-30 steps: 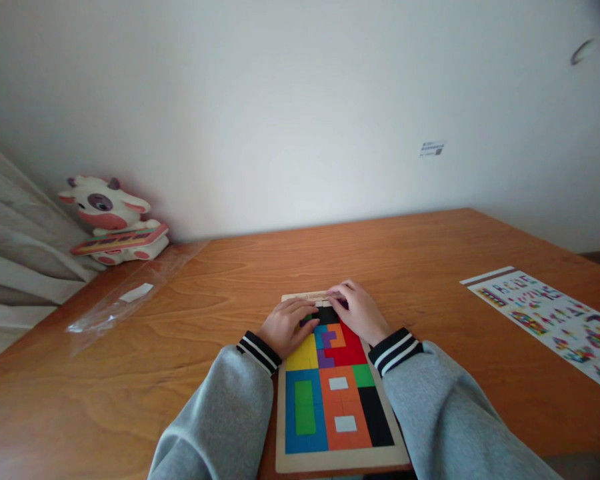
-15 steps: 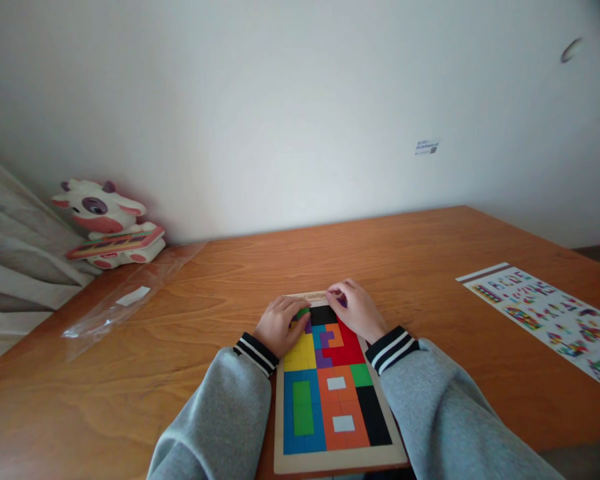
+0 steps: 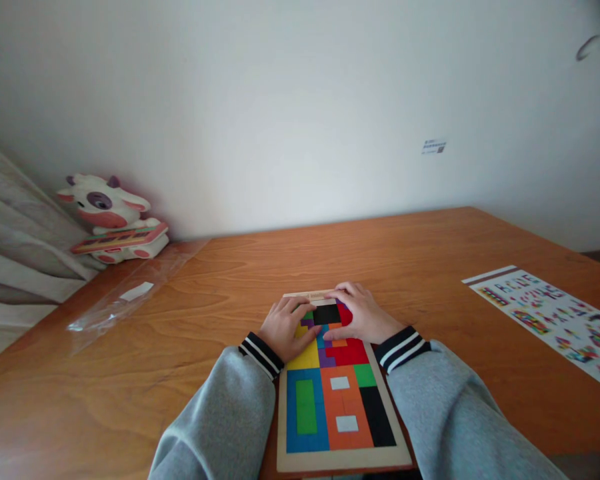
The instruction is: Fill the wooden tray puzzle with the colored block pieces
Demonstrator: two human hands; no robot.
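A wooden puzzle tray [image 3: 347, 460] filled with colourful flat blocks lies in front of me. My left hand [image 3: 289, 331] rests over its upper left part, fingers spread and thumb stretched across the yellow pieces [image 3: 304, 357]. My right hand [image 3: 364, 313] is over the upper right part, thumb and fingers apart, near the red pieces [image 3: 350, 352]. A bit of purple shows under its fingertips at the far edge. Between the hands sit black pieces [image 3: 326, 314]. Two pale openings [image 3: 347, 423] show within the orange pieces [image 3: 335, 399]. Pieces under the hands are partly hidden.
A clear plastic bag [image 3: 135, 291] lies on the wooden table [image 3: 220, 280] at left. Behind it stands a toy cow with a keyboard [image 3: 117, 213], beside a curtain [image 3: 20, 220]. A printed pattern sheet [image 3: 550, 313] lies at right. The wall rises behind the table.
My right hand has loosened from a pinch at the purple piece by the far right corner, and its thumb now stretches over the board. My left thumb has spread inward. The view has shifted slightly.
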